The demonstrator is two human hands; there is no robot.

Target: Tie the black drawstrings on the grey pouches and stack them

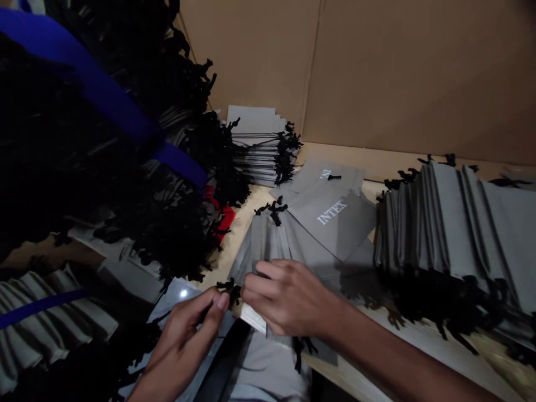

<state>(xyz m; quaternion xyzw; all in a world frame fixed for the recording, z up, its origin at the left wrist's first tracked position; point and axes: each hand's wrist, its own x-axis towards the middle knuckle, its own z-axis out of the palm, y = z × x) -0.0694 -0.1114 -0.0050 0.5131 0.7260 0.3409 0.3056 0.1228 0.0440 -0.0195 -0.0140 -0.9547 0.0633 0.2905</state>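
Note:
My right hand [288, 298] is wrapped round a small bundle of grey drawstring pouches [268, 234], held near the front edge of the table. Black knotted cords [276, 209] stick out at the far end of that bundle, and more hang below my wrist. Just left of it, the thumb and forefinger of my left hand [188, 329] are pinched together at a black cord end [229, 287]. Flat grey pouches printed INTEX [335, 220] lie beyond my right hand, overlapping one another.
Black-corded pouches form a tall heap [104, 167] at left, crossed by a blue strap [84, 72]. Another stack [255, 151] stands at the back against a cardboard wall [397, 72]. Upright pouches [448, 223] fill the right side. A red piece [226, 220] shows beside the heap.

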